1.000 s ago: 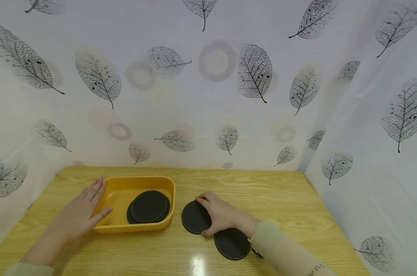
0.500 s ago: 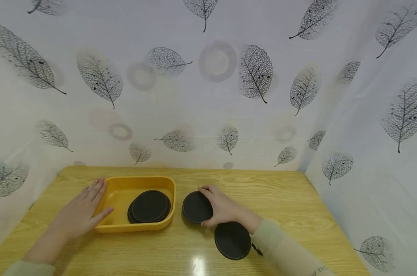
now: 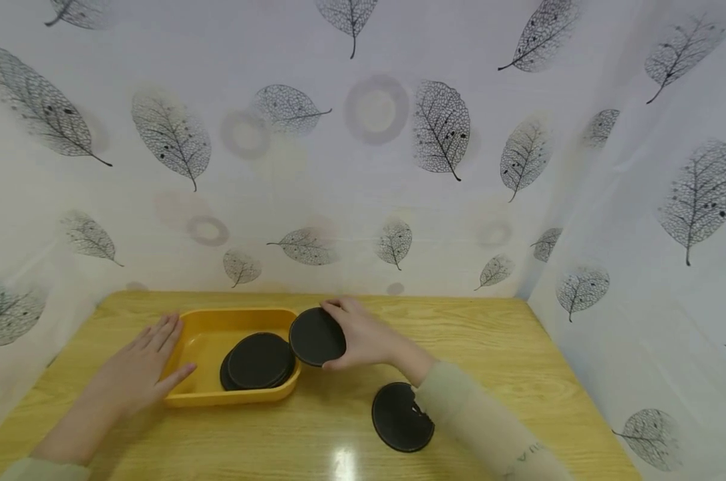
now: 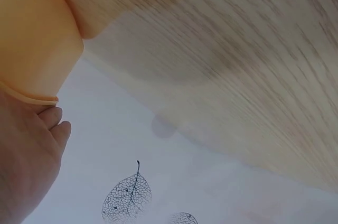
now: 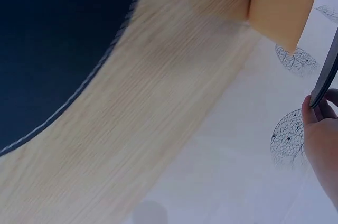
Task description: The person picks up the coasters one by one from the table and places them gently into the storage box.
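My right hand point(image 3: 369, 341) pinches a round black coaster point(image 3: 317, 337) by its right edge. The coaster is tilted, and its left side overlaps the right rim of a yellow plastic bin point(image 3: 236, 399) in the head view. Seen edge-on in the right wrist view, the held coaster point(image 5: 328, 68) sits between thumb and fingers. Inside the bin, at its right end, lies a small stack of black coasters point(image 3: 260, 361). My left hand point(image 3: 128, 374) rests on the bin's left rim, fingers straight along it and thumb reaching over the inside.
Another black coaster point(image 3: 399, 424) with a stitched edge lies on the wooden table point(image 3: 266, 444), partly covered by the right sleeve point(image 3: 477, 414). A leaf-patterned white curtain point(image 3: 363, 200) stands behind the table and along its sides.
My right hand has lifted the coaster off the table and carried it left and away from me to the bin's right rim. The left hand and bin have stayed put.
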A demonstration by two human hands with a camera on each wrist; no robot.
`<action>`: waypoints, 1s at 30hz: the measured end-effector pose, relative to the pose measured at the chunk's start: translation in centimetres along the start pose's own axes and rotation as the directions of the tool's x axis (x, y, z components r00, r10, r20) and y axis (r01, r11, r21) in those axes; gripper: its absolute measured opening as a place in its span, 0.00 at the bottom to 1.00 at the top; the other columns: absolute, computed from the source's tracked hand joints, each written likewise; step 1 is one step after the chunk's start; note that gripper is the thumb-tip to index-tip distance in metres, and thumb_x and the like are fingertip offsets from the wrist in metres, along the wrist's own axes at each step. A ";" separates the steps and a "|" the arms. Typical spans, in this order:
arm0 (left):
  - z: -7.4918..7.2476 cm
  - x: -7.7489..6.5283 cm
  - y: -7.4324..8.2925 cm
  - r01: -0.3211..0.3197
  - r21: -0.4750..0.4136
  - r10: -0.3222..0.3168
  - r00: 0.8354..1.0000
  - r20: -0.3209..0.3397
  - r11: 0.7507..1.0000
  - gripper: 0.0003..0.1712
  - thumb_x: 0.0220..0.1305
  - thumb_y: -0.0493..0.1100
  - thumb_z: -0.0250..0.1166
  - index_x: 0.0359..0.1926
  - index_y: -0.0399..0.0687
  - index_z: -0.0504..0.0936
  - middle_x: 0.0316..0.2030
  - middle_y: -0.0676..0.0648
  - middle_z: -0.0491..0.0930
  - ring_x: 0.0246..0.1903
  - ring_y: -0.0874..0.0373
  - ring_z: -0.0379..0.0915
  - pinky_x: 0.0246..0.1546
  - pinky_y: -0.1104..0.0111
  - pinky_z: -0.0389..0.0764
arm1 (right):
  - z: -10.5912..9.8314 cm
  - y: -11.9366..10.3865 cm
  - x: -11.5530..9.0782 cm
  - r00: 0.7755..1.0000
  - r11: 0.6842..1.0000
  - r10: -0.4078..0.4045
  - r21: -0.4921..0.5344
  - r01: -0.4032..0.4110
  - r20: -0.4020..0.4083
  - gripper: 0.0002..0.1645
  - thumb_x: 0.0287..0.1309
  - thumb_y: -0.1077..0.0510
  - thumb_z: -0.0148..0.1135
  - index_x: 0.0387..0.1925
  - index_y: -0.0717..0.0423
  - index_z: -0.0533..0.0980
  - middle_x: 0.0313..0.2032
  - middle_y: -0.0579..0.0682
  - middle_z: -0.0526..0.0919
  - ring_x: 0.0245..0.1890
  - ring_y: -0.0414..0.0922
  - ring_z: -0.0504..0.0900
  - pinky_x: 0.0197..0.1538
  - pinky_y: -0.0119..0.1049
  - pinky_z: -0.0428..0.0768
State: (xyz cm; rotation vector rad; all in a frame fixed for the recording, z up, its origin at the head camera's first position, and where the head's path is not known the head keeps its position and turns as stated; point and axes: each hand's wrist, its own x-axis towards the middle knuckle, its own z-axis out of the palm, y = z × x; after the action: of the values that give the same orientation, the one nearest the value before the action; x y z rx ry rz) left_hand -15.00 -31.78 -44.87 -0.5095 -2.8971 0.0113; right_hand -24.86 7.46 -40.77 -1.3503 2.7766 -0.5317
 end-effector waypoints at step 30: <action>0.4 -0.2 0.2 0.008 -0.038 -0.008 1.000 0.009 0.999 0.46 0.68 0.60 0.49 0.70 0.29 0.47 0.73 0.36 0.37 0.73 0.45 0.30 0.67 0.74 0.16 | 5.7 -6.1 7.6 0.982 0.969 0.010 -0.244 0.037 0.186 0.66 0.40 0.26 0.64 0.73 0.54 0.49 0.68 0.51 0.55 0.66 0.43 0.57 0.66 0.28 0.65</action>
State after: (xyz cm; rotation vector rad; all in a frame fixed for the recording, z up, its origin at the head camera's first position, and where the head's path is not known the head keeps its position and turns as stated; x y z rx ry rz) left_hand -14.82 -31.68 -45.27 -0.5055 -2.9128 -0.0436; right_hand -24.16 -3.56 -43.24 -1.3799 2.7496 -0.0529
